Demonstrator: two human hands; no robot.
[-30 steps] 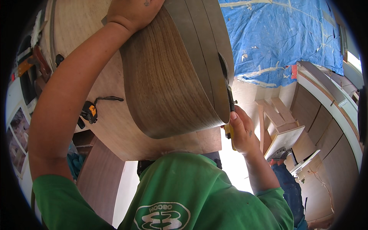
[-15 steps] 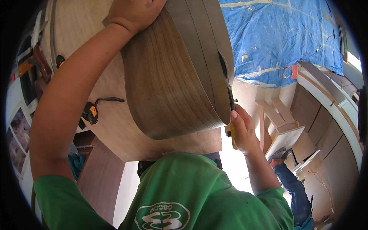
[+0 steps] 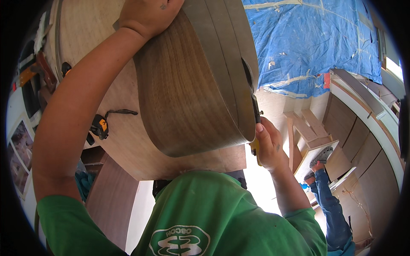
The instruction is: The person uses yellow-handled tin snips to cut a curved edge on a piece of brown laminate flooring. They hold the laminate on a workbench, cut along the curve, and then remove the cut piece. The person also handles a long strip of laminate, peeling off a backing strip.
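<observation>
A large wood-grain laminate sheet [image 3: 183, 85] curls over on the workbench, its brown grain on the near face and its plain grey underside showing at the right. My left hand [image 3: 149, 16] rests on the sheet at the top edge of the view; its fingers run out of the picture. At the sheet's right edge, my right hand [image 3: 270, 143] is closed round a yellow-and-black hand tool [image 3: 257, 109]. The tool's upper end lies against the grey underside, where a dark gap shows. Its exact kind is hard to make out.
A black-and-orange tape measure [image 3: 100, 126] lies left of the sheet on the pale plywood bench top [image 3: 124, 160]. Saws with wooden handles [image 3: 46, 71] sit at far left. A blue tarp [image 3: 311, 42] hangs beyond. At right, another person's legs [image 3: 331, 209] are by a wooden step stool [image 3: 314, 128].
The other person's foot has moved up onto the stool at the right. The sheet and the tool have shifted very slightly; both my hands keep nearly the same place.
</observation>
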